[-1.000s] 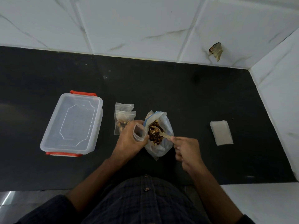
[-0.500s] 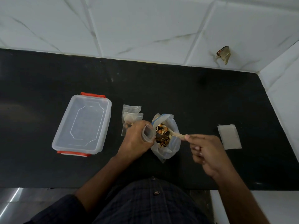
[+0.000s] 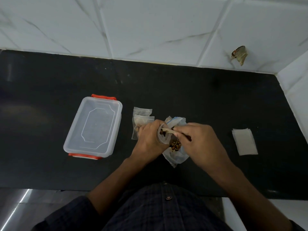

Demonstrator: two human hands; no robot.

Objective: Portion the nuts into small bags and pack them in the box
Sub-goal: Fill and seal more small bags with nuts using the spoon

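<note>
My left hand (image 3: 149, 140) grips a small clear bag (image 3: 162, 136) with its mouth held open. My right hand (image 3: 198, 142) pinches a wooden spoon (image 3: 168, 130) whose tip reaches into that small bag. Beneath both hands stands the large open bag of nuts (image 3: 176, 147) with a blue zip strip. Two small bags with nuts (image 3: 141, 120) lie flat just left of my left hand. The clear plastic box (image 3: 95, 127) with orange clips sits closed with its lid on, further left on the black counter (image 3: 200, 100).
A stack of empty small bags (image 3: 244, 141) lies to the right on the counter. White tiled walls rise at the back and right, with a torn scrap (image 3: 239, 55) stuck on the back wall. The counter's front edge runs close to my body.
My right hand lifted the spoon out of the large nut bag and swung it left, putting its tip into the small bag my left hand holds.
</note>
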